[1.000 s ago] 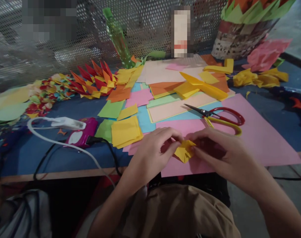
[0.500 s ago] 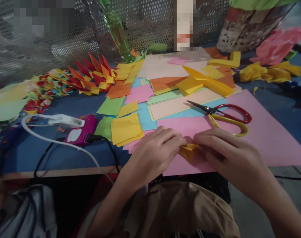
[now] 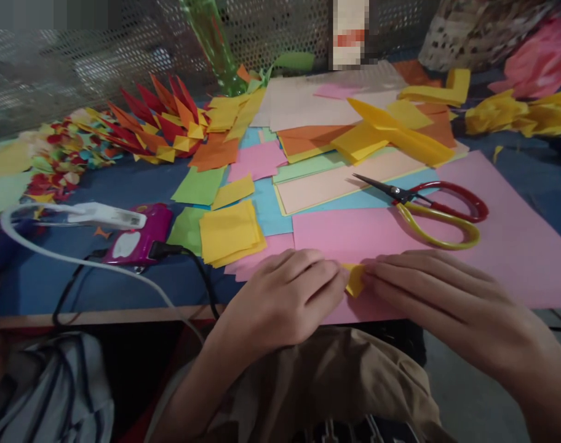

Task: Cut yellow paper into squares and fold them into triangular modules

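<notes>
My left hand (image 3: 280, 298) and my right hand (image 3: 440, 301) meet at the near edge of the table, fingers pressed together on a small folded yellow paper piece (image 3: 355, 278). Only a corner of that piece shows between the fingertips. It rests on a large pink paper sheet (image 3: 493, 234). Red-and-yellow-handled scissors (image 3: 428, 206) lie just beyond my right hand. A stack of yellow paper squares (image 3: 229, 232) sits to the left of my left hand.
Loose coloured sheets (image 3: 326, 154) cover the blue table (image 3: 100, 283). Folded red and orange paper points (image 3: 165, 120) lie back left. A magenta device (image 3: 139, 240) with a black cable and a white cable sit at left. A metal mesh (image 3: 100, 67) and a green bottle (image 3: 213, 43) stand behind.
Both hands have dropped from holding the yellow piece slightly lifted to pressing it flat against the pink sheet, and less of it shows. The view has tilted down a little.
</notes>
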The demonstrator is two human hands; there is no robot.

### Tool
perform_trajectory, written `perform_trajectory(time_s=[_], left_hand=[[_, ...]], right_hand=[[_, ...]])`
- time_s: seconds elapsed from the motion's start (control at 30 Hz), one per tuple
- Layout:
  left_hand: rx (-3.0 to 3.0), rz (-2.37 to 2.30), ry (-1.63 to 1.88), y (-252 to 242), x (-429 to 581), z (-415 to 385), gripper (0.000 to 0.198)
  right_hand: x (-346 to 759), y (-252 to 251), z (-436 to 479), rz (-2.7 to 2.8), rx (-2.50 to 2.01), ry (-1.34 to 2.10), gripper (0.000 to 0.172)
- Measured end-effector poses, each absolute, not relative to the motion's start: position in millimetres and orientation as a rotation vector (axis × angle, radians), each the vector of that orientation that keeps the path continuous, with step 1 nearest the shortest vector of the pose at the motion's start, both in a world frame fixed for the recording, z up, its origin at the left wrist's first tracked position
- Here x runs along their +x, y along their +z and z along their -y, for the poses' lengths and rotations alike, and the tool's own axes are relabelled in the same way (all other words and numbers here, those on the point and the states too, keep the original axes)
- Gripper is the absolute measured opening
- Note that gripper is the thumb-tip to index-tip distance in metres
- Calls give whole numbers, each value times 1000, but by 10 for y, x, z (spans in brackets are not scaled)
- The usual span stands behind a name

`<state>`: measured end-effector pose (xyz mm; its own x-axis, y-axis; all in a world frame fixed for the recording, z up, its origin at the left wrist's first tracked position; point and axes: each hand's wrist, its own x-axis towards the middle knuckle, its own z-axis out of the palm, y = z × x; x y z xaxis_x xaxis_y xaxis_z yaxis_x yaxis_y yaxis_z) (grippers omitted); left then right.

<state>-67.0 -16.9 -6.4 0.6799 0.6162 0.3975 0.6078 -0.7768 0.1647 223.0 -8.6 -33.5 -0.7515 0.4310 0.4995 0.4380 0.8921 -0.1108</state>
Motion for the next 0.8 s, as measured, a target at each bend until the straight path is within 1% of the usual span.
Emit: perform_trajectory(time_s=[0.17,0.3,0.4,0.47,0.67,0.73,0.8], left_hand=[[3013,-1021,612,-71,-677,241,24],[3082,-1019,627,-95,-676,281,25],[3088,-1035,650,-141,-671,311,27],[3111,-1053,638,-167,-666,336,28],[3173,-1088,517,-143,-625,412,35],[3160,-1118,493,-114,-600,422,33],[3100,-1162,520,-84,-572,416,27]], right_hand=[[2211,-284,135,2504,-638,-40,40],[2214,-248,138,2510,-640,-106,38],[2261,-311,166,2563,-684,-116,47],[2289,-364,201,2570,-727,-58,51],[2247,-363,293,2521,-731,217,49],[2228,-333,313,2486,-803,296,48],[2227,-308,323,2498,-804,255,46]])
